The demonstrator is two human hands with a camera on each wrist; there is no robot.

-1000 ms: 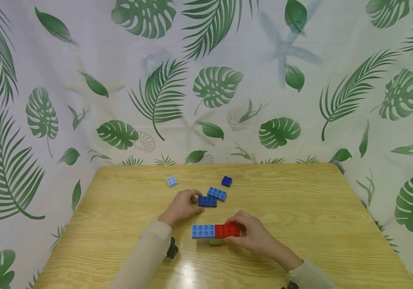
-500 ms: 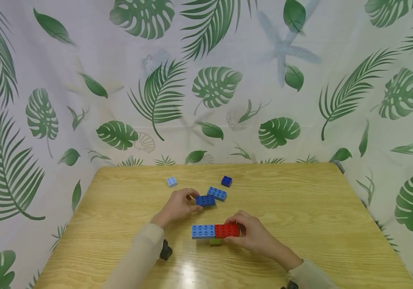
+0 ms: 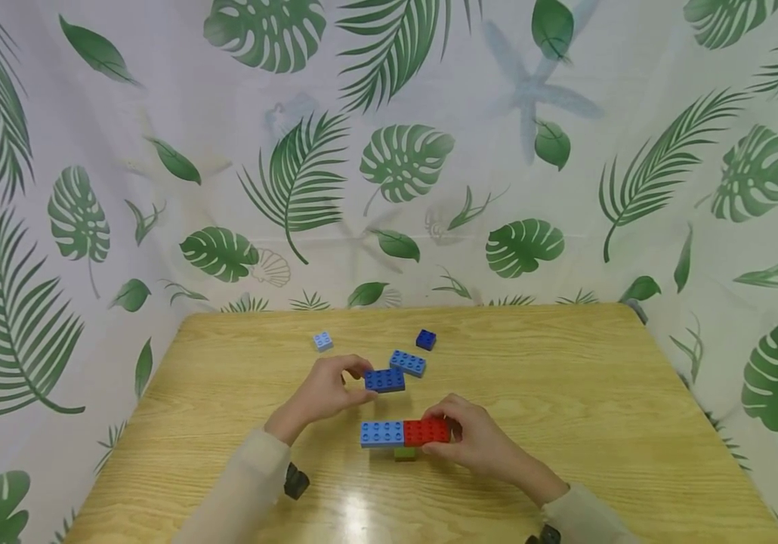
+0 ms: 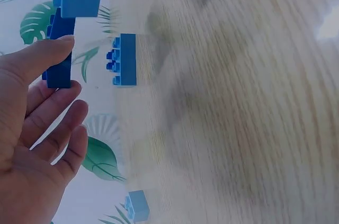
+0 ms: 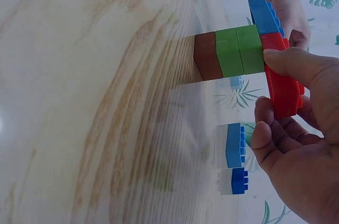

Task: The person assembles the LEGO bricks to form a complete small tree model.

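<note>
My left hand (image 3: 321, 389) pinches a dark blue long toy brick (image 3: 385, 381) between thumb and fingers, raised off the table. In the left wrist view that brick (image 4: 62, 70) is partly behind the thumb. My right hand (image 3: 473, 438) grips the right end of a red brick (image 3: 426, 432). The red brick and a light blue brick (image 3: 382, 434) lie end to end on top of a narrow tower. Beneath them the right wrist view shows two green bricks (image 5: 238, 52) over a brown brick (image 5: 206, 57), which stands on the table.
Behind the hands, a medium blue long brick (image 3: 407, 363), a small dark blue brick (image 3: 426, 340) and a small pale blue brick (image 3: 323, 341) lie on the wooden table (image 3: 566, 378). A leaf-patterned cloth (image 3: 402, 211) hangs around the table's back and sides.
My left hand has lifted the dark blue brick off the table and drawn it slightly left, away from the medium blue brick. The right hand stays on the red brick.
</note>
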